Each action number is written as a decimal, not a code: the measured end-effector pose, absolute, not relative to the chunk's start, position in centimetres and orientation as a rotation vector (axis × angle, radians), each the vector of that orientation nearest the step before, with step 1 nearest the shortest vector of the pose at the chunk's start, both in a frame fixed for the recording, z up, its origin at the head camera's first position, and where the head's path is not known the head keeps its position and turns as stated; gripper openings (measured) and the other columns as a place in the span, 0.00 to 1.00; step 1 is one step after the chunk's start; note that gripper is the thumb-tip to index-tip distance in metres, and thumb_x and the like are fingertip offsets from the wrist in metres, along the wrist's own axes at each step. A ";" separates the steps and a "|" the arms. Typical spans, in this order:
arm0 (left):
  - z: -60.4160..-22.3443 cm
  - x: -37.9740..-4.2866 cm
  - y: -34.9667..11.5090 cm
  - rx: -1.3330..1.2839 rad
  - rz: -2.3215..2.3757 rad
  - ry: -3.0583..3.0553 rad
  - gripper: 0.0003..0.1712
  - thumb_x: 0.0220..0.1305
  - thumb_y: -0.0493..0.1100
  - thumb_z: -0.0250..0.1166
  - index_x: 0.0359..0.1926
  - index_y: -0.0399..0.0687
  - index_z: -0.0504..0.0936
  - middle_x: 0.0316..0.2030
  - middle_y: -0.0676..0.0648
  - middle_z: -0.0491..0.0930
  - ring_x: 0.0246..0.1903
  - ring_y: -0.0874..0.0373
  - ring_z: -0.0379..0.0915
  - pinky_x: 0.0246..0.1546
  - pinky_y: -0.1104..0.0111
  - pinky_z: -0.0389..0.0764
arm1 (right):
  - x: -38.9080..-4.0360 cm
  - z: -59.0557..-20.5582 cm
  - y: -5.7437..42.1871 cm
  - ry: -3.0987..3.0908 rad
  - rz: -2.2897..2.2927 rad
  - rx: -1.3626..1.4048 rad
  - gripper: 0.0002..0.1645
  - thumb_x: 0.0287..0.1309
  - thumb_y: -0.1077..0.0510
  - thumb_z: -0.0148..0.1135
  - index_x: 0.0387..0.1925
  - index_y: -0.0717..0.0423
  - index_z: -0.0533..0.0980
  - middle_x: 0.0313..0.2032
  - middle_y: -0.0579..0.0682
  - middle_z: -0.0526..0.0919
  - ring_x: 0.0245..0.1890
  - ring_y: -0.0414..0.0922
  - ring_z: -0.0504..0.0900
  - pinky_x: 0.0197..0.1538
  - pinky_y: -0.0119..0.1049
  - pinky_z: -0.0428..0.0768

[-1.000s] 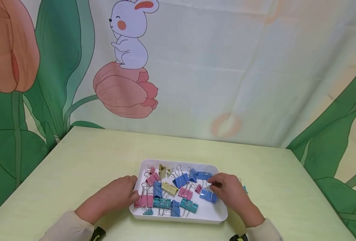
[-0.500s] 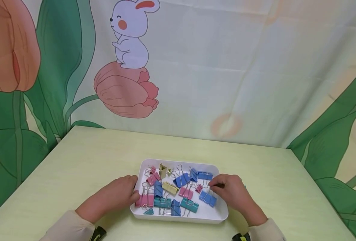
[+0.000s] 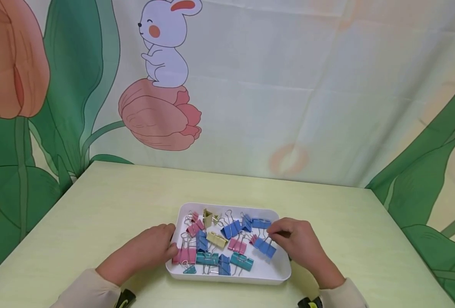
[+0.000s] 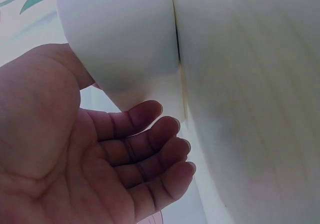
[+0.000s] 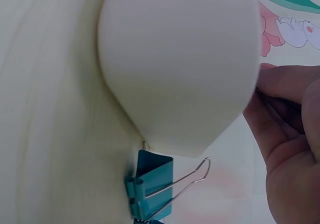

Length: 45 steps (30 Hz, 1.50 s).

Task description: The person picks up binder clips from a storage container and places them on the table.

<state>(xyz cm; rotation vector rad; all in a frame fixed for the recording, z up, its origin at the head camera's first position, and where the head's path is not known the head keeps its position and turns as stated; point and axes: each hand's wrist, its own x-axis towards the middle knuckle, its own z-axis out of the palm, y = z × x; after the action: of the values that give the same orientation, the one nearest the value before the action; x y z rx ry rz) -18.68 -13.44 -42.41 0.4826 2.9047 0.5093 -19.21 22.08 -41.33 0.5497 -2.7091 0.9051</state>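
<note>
A white tray (image 3: 267, 271) with several binder clips in it stands on the table. At its left end my left hand (image 3: 152, 246) holds the rim. In the left wrist view the thumb of my left hand (image 4: 55, 129) passes behind the wall and the curled fingers are at its outer side. My right hand (image 3: 298, 241) reaches over the tray's right end, pinching the wire handle of a blue binder clip (image 3: 264, 248) between thumb and fingertips. That clip hangs tilted over the tray floor. In the right wrist view the tray wall hides the clip and the fingertips.
Pink (image 3: 237, 245), yellow (image 3: 217, 240) and teal binder clips (image 3: 241, 261) lie among other blue ones in the tray. Outside its right end, a teal binder clip (image 5: 155, 184) is on the table (image 3: 135, 201). A printed curtain (image 3: 243, 107) hangs behind.
The blue binder clip pinched in my right hand has shifted slightly up and left and tilted more. My left hand keeps its place on the tray.
</note>
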 end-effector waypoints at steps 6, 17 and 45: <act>-42.4 -18.7 -13.4 0.479 0.511 2.903 0.13 0.57 0.44 0.58 0.38 0.39 0.72 0.26 0.48 0.68 0.29 0.55 0.65 0.36 0.62 0.70 | -19.0 -40.9 22.2 -2.667 0.906 0.506 0.09 0.49 0.65 0.70 0.31 0.48 0.86 0.35 0.42 0.87 0.34 0.38 0.84 0.37 0.25 0.80; -42.3 -18.7 -13.5 0.486 0.512 2.908 0.14 0.58 0.44 0.58 0.40 0.37 0.73 0.26 0.48 0.69 0.29 0.56 0.66 0.36 0.62 0.70 | -18.8 -39.5 22.9 -2.538 0.967 0.448 0.08 0.49 0.65 0.71 0.33 0.52 0.86 0.36 0.44 0.87 0.34 0.39 0.85 0.37 0.26 0.82; -42.2 -18.7 -13.4 0.464 0.510 2.886 0.15 0.58 0.45 0.59 0.41 0.38 0.73 0.27 0.48 0.69 0.29 0.56 0.66 0.35 0.62 0.71 | -18.7 -37.7 26.4 -2.452 0.890 0.314 0.08 0.53 0.65 0.68 0.36 0.55 0.85 0.38 0.48 0.87 0.35 0.41 0.87 0.38 0.20 0.78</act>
<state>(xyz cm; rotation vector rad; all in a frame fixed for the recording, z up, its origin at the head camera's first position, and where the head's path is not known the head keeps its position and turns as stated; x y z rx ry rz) -18.66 -13.36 -42.22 0.4643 2.8862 0.5104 -18.69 26.43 -37.71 0.3136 -2.4525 0.8895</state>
